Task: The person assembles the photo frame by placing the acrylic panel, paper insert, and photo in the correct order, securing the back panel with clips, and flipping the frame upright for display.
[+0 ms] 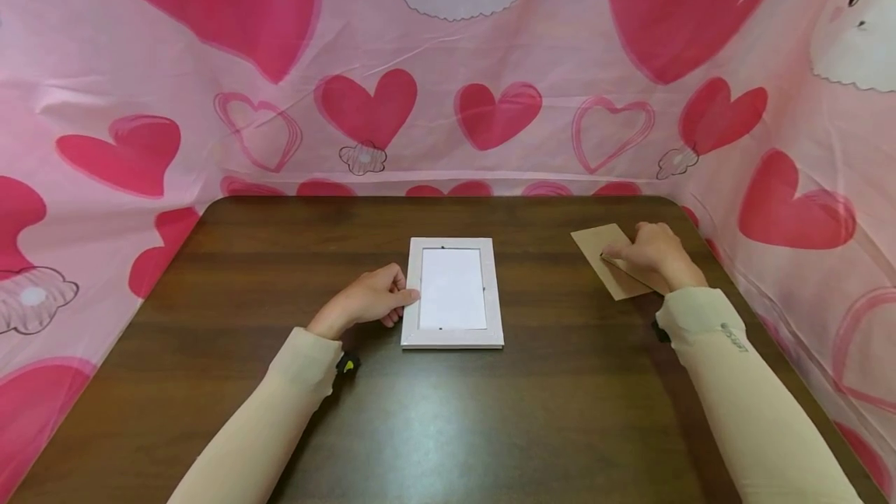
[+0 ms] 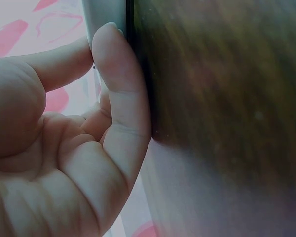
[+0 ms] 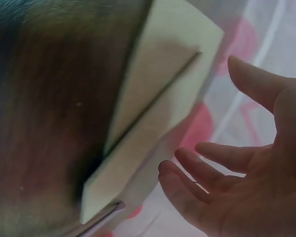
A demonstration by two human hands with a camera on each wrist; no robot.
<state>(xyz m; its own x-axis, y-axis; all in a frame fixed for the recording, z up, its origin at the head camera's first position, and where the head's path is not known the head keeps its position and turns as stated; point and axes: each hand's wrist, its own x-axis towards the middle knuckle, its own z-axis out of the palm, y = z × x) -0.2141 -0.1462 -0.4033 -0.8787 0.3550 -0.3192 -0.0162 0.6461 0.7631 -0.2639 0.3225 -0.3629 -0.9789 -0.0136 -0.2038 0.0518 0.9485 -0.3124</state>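
A white picture frame (image 1: pixel 453 339) lies on the table, a plain white panel (image 1: pixel 453 286) filling its opening and small dark tabs around that opening. My left hand (image 1: pixel 367 298) pinches the frame's left edge. In the left wrist view, the thumb and index finger meet at that edge (image 2: pixel 106 14). Over at the right, a tan backing board (image 1: pixel 595 243) with a stand leg (image 3: pixel 133 158) rests at a slant on the table. Above and beside it is my right hand (image 1: pixel 654 251). Its fingers (image 3: pixel 202 168) are loosely spread, apart from the board in the right wrist view.
The brown wooden table (image 1: pixel 448 418) has rounded far corners. A pink fabric backdrop (image 1: pixel 434 53) with hearts hangs behind it and along both sides. The backing board lies near the table's right edge.
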